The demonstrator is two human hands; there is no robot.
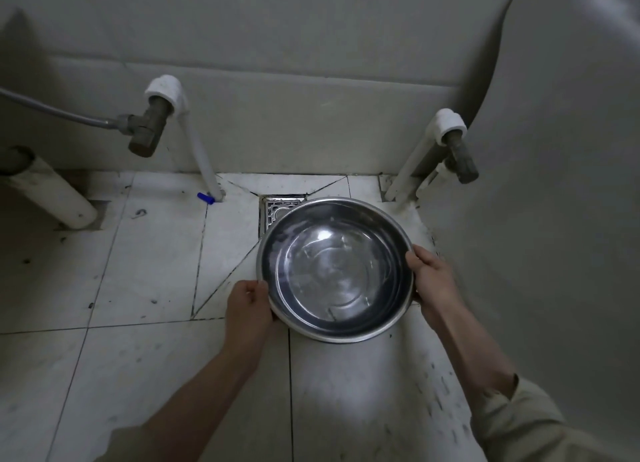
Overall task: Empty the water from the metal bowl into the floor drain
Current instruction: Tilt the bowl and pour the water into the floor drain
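Note:
A round metal bowl (334,271) with clear water in it is held level above the tiled floor. My left hand (247,309) grips its rim at the lower left. My right hand (431,278) grips the rim on the right side. The square metal floor drain (277,210) lies in the floor just beyond the bowl, and the bowl's far edge covers most of it.
White pipes with valves (152,129) (457,156) come out of the wall on both sides of the drain. A small blue piece (205,197) lies by the left pipe's foot. A large white curved fixture (554,184) fills the right side. A thick white pipe (52,198) lies at left.

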